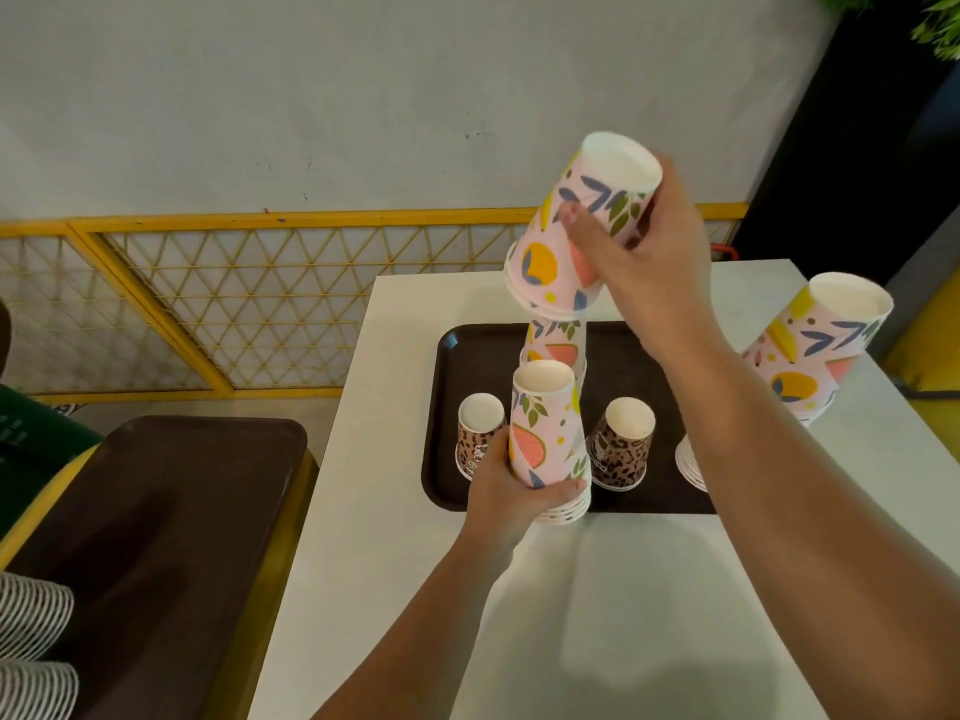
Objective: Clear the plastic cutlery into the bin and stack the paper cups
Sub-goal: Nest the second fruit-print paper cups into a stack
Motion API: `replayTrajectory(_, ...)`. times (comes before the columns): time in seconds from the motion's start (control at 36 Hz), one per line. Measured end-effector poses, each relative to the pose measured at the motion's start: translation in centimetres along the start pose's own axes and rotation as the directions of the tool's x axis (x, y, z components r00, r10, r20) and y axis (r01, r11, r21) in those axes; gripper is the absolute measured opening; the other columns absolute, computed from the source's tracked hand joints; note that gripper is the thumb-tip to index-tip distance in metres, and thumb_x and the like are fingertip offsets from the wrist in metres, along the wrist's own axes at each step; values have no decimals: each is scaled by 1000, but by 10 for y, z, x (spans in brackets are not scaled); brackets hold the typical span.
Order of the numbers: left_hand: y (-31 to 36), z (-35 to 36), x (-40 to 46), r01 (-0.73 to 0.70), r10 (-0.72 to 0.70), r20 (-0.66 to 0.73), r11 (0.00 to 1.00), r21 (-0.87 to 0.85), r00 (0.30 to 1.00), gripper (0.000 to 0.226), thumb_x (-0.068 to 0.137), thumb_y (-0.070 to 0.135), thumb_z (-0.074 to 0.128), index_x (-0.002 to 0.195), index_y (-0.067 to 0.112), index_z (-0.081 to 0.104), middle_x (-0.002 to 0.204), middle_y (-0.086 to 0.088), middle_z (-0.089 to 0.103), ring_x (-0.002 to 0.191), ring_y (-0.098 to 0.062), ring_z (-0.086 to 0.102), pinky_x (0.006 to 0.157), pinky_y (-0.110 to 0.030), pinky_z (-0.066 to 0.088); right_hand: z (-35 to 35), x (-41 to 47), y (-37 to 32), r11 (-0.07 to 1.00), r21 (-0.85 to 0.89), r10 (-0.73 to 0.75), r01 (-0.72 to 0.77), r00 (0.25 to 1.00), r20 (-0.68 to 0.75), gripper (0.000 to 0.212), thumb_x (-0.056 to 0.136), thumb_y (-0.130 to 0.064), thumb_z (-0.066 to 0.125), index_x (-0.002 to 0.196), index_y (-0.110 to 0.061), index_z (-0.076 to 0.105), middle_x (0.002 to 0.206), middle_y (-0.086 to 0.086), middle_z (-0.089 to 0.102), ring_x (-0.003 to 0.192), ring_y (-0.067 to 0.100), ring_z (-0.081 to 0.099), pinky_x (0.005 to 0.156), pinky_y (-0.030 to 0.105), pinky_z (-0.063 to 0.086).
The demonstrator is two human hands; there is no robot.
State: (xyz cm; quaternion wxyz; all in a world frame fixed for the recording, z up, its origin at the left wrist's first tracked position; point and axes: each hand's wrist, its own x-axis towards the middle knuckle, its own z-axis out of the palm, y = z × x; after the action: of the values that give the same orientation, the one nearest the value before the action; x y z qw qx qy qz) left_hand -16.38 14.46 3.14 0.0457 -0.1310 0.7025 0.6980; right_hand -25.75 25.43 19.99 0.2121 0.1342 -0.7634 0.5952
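An inverted pink fruit-print cup stack is gripped at the dark tray's front edge by the left hand, fingers curled round it. A second stack (also upside down) is held aloft, tilted, by the right hand, fingers and thumb wrapped round it.

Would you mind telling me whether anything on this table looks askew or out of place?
Mostly tidy. The one oddity is the fruit-print cup stack at the table's right edge: it sits off the brown tray and leans noticeably. The stack in the right hand is tilted too, but it is being held.
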Motion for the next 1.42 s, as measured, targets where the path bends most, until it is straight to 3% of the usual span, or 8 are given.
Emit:
replayTrajectory(0.33, 5, -3, 3, 6, -7, -12, 999, -34, 1000, 71, 51, 10, 89, 108, 35, 54, 109, 9, 65, 107, -10, 59, 92, -33, 53, 24, 6, 65, 962, -265, 91, -64, 991, 93, 57, 79, -30, 71, 126, -11, 44, 118, 3, 59, 100, 8, 53, 67, -1, 38)
replayTrajectory(0.42, 7, -3, 2, 0, 0, -9, 999, -32, 1000, 69, 55, 5, 89, 105, 35, 55, 107, 10, 65, 105, -7, 59, 91, -31, 53, 19, -7, 68, 949, -294, 142, -111, 986, 84, 67, 79, -33, 71, 134, -14, 39, 132, 2, 51, 119, 16, 48, 89, 16, 37)
replayTrajectory(0.61, 11, -1, 0, -18, 18, -13, 1000, -7, 1000, 72, 40, 28, 88, 106, 33, 58, 104, 10, 68, 103, -11, 62, 92, -36, 54, 5, -76, 53, 977, -156, 166, -144, 977, 137, 66, 78, -37, 69, 134, -20, 39, 130, -9, 50, 112, -1, 51, 89, 13, 46)
replayTrajectory(0.92, 22, 12, -6, -108, 103, 44, 985, 134, 994, 76, 66, 13, 86, 127, 28, 41, 113, 18, 55, 103, -2, 55, 73, -3, 48, 4, -105, 59, 883, -359, 398, -302, 887, 233, 69, 75, -38, 72, 133, -23, 39, 128, -4, 55, 116, 13, 53, 94, 33, 46)
replayTrajectory(1.06, 17, 10, -8, -91, 83, 51, 980, 177, 995, 82, 61, 19, 90, 130, 25, 46, 120, 8, 62, 113, -10, 57, 93, -23, 51, -2, -101, 52, 911, -283, 365, -299, 906, 217, 65, 75, -37, 72, 130, -22, 42, 124, -5, 58, 106, 9, 55, 91, 31, 50)
replayTrajectory(1.19, 13, 6, -11, -50, 48, 19, 991, 127, 999, 69, 59, 8, 89, 114, 30, 54, 101, 15, 67, 94, 2, 63, 74, -12, 51, -7, -90, 40, 948, -208, 280, -239, 940, 195, 55, 75, -33, 72, 122, -19, 48, 113, -4, 63, 98, 8, 60, 82, 26, 54)
replayTrajectory(1.31, 12, 5, -12, -18, 18, 3, 993, 118, 1000, 85, 39, 33, 88, 117, 23, 57, 108, 7, 70, 102, -8, 65, 86, -27, 55, -10, -65, 23, 981, -100, 176, -164, 977, 123, 46, 77, -32, 71, 116, -16, 51, 100, -9, 63, 87, -3, 60, 65, 8, 49)
replayTrajectory(1.42, 9, 2, -11, -27, 28, -7, 991, 132, 1000, 81, 51, 18, 92, 123, 22, 55, 113, 7, 69, 105, -10, 64, 85, -23, 53, -6, -32, 8, 996, 8, 89, -89, 996, -19, 48, 79, -31, 71, 119, -15, 50, 102, -11, 63, 92, -2, 61, 70, 9, 49)
